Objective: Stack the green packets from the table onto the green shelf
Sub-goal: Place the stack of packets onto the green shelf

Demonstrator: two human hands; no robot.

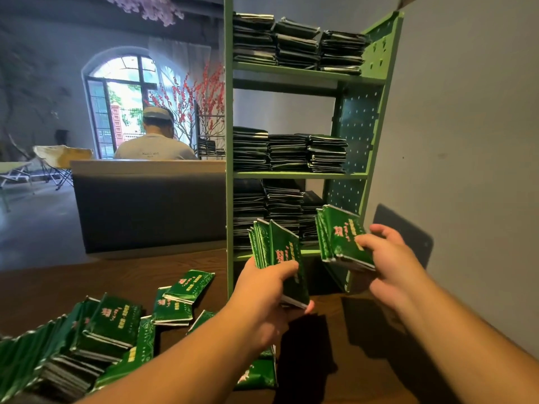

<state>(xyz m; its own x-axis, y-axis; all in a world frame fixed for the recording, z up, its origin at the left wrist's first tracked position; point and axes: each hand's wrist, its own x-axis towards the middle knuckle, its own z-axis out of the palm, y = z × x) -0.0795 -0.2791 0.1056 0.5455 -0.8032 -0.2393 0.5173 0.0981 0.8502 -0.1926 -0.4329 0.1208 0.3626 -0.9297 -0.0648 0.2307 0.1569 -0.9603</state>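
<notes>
My left hand grips a bundle of green packets held upright in front of the lowest tier of the green shelf. My right hand holds a second bundle of green packets at the right side of that same tier. Stacks of packets fill the shelf's top, middle and bottom tiers. Many loose green packets lie in a heap on the dark wooden table at the lower left.
A grey wall stands close on the right of the shelf. Behind the table runs a grey counter, with a person seated beyond it, back turned. A dark flat object leans on the wall behind my right hand.
</notes>
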